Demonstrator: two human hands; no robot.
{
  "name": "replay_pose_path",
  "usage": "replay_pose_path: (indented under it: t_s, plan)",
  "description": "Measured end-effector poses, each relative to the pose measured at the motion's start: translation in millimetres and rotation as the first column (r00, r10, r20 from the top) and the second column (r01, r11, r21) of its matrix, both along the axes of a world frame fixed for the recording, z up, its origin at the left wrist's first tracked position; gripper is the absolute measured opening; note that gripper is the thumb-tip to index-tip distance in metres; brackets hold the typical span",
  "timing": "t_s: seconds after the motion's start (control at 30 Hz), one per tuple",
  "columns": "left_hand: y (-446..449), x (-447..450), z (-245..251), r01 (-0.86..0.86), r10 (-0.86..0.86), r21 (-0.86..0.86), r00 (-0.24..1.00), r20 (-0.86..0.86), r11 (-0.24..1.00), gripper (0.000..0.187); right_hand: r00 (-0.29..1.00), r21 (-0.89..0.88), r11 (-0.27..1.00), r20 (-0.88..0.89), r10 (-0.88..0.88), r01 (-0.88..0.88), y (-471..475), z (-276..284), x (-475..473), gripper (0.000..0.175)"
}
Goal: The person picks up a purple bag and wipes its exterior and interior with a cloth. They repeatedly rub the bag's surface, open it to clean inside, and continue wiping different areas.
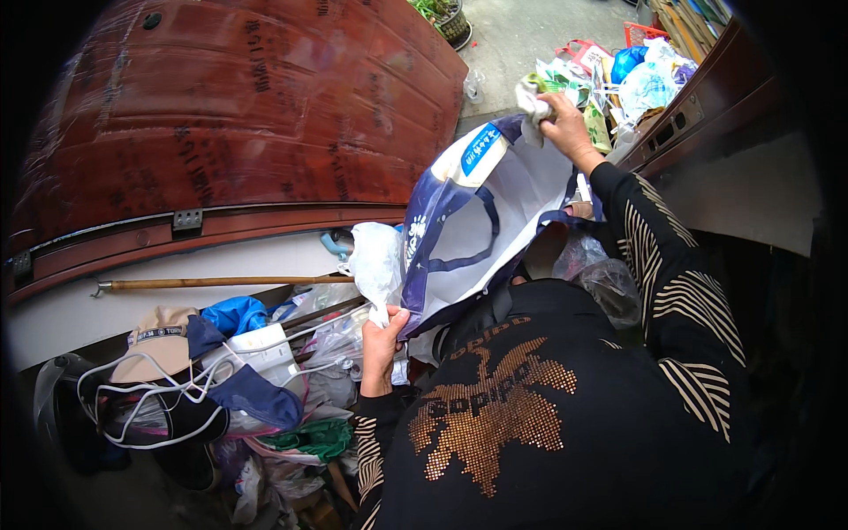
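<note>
A large dark-blue and white carrier bag [515,192] gapes in front of me, showing its white lining and dark-blue straps. My left hand [379,351] pinches the bag's lower left corner between thumb and fingers. A bunched white plastic bag [376,255] hangs right at that hand; whether the hand also grips it I cannot tell. Up at the bag's far rim, my right hand [571,132] holds a crumpled white and green piece [532,106], cloth or plastic. That piece covers part of the rim, and the fingers' undersides are hidden.
A red-brown door [265,112] lies to the left. Below it are a bamboo stick [225,283], a beige cap [156,338], a white cable [149,391] and several plastic bags. Bagged items [646,86] are heaped beyond the doorway, near a potted plant [450,20]. A door frame [695,112] edges the right.
</note>
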State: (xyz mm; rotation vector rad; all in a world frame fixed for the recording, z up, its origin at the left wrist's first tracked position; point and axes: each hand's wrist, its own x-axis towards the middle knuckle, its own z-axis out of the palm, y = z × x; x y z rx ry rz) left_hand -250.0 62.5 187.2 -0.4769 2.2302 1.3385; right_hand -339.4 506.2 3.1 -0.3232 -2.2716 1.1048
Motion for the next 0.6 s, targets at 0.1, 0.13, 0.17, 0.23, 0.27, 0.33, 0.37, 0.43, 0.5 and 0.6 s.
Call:
replay_pose_path:
  t_s: [0.1,0.13,0.17,0.23,0.27,0.33,0.37,0.43,0.5,0.6]
  plan:
    - [7.6,4.4,1.8,0.034,-0.034,0.003,0.999,-0.013,0.999,0.015,0.918,-0.123,0.920,-0.199,0.344,-0.372,-67.8,42.3,-4.0,0.038]
    - [10.0,5.8,2.8,0.073,-0.073,-0.026,0.997,-0.012,0.997,0.014,0.823,0.000,0.850,-0.253,0.509,-0.526,-90.6,54.0,0.7,0.039]
    - [13.3,7.1,2.5,0.149,-0.149,-0.005,0.988,-0.040,0.989,0.015,0.726,0.048,0.759,-0.255,0.638,-0.650,-116.7,63.3,3.8,0.041]
    - [18.9,11.5,2.7,0.280,-0.276,0.020,0.955,-0.110,0.960,0.015,0.593,0.268,0.627,-0.204,0.779,-0.732,-165.9,71.9,17.9,0.043]
    - [20.4,13.9,4.2,0.310,-0.304,0.035,0.944,-0.125,0.950,0.015,0.561,0.334,0.574,-0.146,0.815,-0.747,-179.4,71.5,21.4,0.040]
    - [19.4,17.7,11.4,0.316,-0.315,0.000,0.946,-0.078,0.949,0.014,0.529,0.344,0.486,0.037,0.848,-0.803,-189.3,62.5,21.5,0.033]
    - [18.0,19.5,15.9,0.319,-0.319,-0.010,0.946,-0.051,0.948,0.014,0.566,0.388,0.524,-0.008,0.824,-0.758,-185.6,54.3,18.3,0.033]
    - [15.8,23.9,23.2,0.263,-0.263,-0.001,0.965,0.010,0.965,0.013,0.590,0.356,0.526,0.095,0.802,-0.772,-158.4,33.5,11.2,0.028]
    - [16.6,30.3,25.2,0.221,-0.221,0.014,0.974,0.051,0.975,0.012,0.674,0.486,0.594,-0.014,0.738,-0.641,-123.9,12.1,7.8,0.024]
    - [21.4,34.7,16.8,0.345,-0.339,0.063,0.937,-0.091,0.937,0.015,0.772,0.588,0.602,0.061,0.632,-0.540,-79.3,-16.8,5.6,0.019]
